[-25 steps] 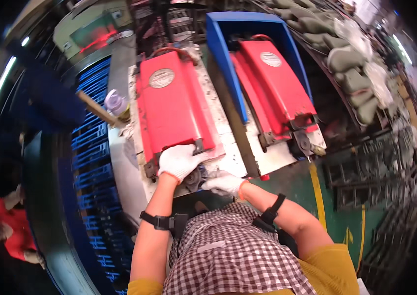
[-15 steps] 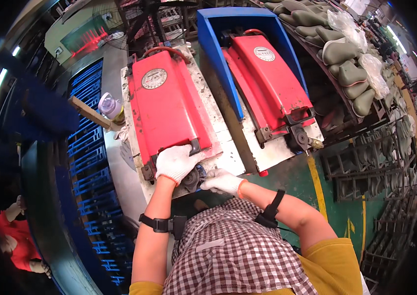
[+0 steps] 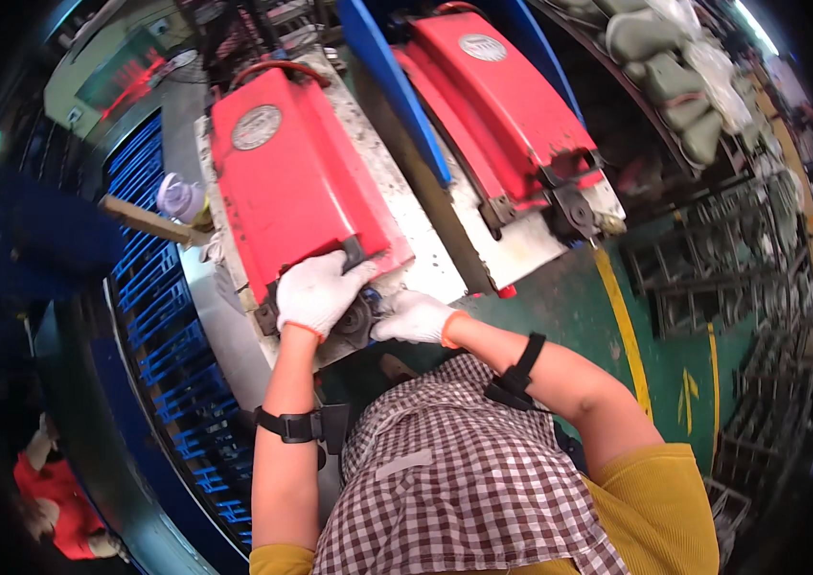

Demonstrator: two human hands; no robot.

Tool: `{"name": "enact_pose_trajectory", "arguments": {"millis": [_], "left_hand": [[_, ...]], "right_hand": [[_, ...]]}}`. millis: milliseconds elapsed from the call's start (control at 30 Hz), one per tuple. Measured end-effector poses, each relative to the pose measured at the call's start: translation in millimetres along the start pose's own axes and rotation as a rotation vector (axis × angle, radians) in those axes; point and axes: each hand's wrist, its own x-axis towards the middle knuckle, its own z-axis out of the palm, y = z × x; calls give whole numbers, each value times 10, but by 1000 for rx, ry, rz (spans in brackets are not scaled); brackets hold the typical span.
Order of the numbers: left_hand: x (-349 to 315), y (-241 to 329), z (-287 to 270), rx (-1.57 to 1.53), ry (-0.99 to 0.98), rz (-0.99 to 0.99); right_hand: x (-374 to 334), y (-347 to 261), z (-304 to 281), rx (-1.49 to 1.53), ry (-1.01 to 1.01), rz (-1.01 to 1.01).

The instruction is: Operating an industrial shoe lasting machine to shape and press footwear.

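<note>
Before me lies a red machine (image 3: 296, 177) with a round plate on its cover. At its near end is a dark round metal head (image 3: 356, 318). My left hand (image 3: 316, 293), in a white glove, is curled at the front edge of the red cover, beside a black bracket (image 3: 354, 253); whatever its fingers grip is hidden. My right hand (image 3: 413, 317), gloved likewise, has its fingers pinched together against the right side of the metal head. A bit of blue shows near those fingertips, too small to name.
A second red machine (image 3: 502, 91) stands to the right, beside a blue panel (image 3: 392, 81). Shoe lasts (image 3: 675, 86) fill a rack at upper right. At left are a bottle (image 3: 179, 198), a wooden bar (image 3: 152, 219) and blue racks (image 3: 162, 359). A person in red (image 3: 61, 498) is at lower left.
The whole view has shifted, so the machines sit higher and farther left. Both hands keep their places at the near end of the machine, with the right fingers bunched a little closer.
</note>
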Motion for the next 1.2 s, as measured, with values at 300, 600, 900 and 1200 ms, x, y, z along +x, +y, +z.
{"name": "enact_pose_trajectory", "arguments": {"millis": [300, 600, 900, 1200], "left_hand": [[61, -38, 54, 14, 10, 21], [26, -46, 42, 25, 15, 65], [56, -130, 81, 7, -20, 51], [8, -148, 15, -4, -37, 52]], "right_hand": [[-23, 25, -4, 143, 7, 56], [126, 272, 136, 192, 80, -87], [-20, -49, -49, 316, -69, 31], [-128, -234, 9, 169, 11, 48]]}}
